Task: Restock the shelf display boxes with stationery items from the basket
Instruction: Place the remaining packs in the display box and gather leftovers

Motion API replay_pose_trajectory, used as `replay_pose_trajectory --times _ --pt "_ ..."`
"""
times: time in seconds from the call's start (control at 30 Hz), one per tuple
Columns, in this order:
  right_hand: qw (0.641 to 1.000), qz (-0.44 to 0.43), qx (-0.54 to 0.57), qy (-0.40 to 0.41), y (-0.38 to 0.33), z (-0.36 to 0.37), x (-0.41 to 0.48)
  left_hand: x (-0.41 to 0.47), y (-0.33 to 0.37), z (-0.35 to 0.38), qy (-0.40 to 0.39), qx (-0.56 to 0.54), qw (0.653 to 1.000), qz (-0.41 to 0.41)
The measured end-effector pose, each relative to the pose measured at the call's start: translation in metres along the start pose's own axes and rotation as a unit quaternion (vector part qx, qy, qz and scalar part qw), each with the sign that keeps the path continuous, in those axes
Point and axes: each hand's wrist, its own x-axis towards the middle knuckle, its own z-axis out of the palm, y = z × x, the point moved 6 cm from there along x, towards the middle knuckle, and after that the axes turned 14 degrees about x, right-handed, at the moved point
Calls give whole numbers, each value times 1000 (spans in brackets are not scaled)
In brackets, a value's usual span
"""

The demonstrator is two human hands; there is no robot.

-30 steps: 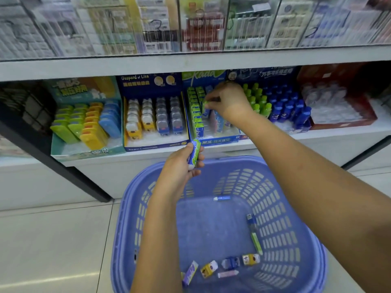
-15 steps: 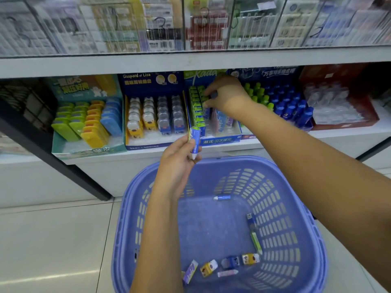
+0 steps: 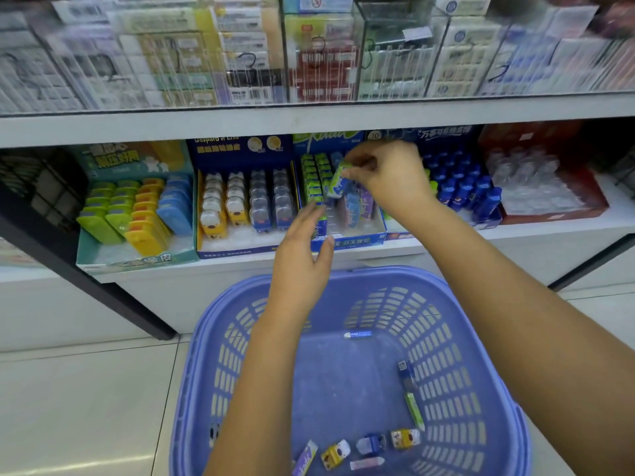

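A blue plastic basket (image 3: 488, 389) stands on the floor below the shelf, with several small stationery items (image 3: 371, 444) lying near its front. My right hand (image 3: 388, 173) pinches a green-and-blue eraser (image 3: 338, 182) above the middle display box (image 3: 347, 240), which holds rows of similar erasers. My left hand (image 3: 302, 245) hovers just in front of that box with straight, spread fingers and nothing in it. Both forearms reach over the basket.
On the same shelf stand a teal box of coloured cases (image 3: 137, 207), a blue box of animal-shaped erasers (image 3: 245, 201), a box of blue bottles (image 3: 470, 190) and a red box (image 3: 546, 180). Clear bins of packaged goods (image 3: 309, 53) fill the shelf above.
The eraser held in my left hand has passed to my right hand, which now pinches it over the middle box. My left hand has risen toward the box and is empty.
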Motion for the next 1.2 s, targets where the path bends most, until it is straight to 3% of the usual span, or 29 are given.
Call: replay_pose_trajectory --times 0.1,0.23,0.5,0.57,0.67,0.73,0.77,0.83,0.93,1.07,1.13,1.2 --pt "992 -1 -96 -78 6 22 13 -3 -4 4 -3 0 1000 6" --pt "981 6 -135 -142 10 40 20 -3 -10 5 -10 -21 1000 3" --pt "969 43 -158 -183 11 48 27 -1 -10 6 -40 -43 998 7" --pt "966 47 -160 -196 7 46 25 -5 -6 0 0 -30 1000 9" --pt "986 23 -112 -122 4 26 1 -18 1 -15 134 -49 989 22" --pt "998 10 -40 -53 8 8 -34 -26 2 -10 136 -74 988 20" --pt "998 25 -21 -59 15 6 -54 -29 2 1 95 -63 993 19" --pt "984 96 -38 -145 43 20 -95 -40 -6 38 -34 -9 999 11" --pt "911 228 -163 -303 109 57 -157 -80 -39 106 -251 77 964 -33" --pt "805 302 -271 -433 186 107 -219 -153 -92 164 -507 171 842 -76" --pt "784 339 -285 -435 212 119 -238 -177 -108 175 -597 231 767 -46" --pt "783 382 -267 -412 233 122 -252 -184 -120 177 -627 273 729 -40"
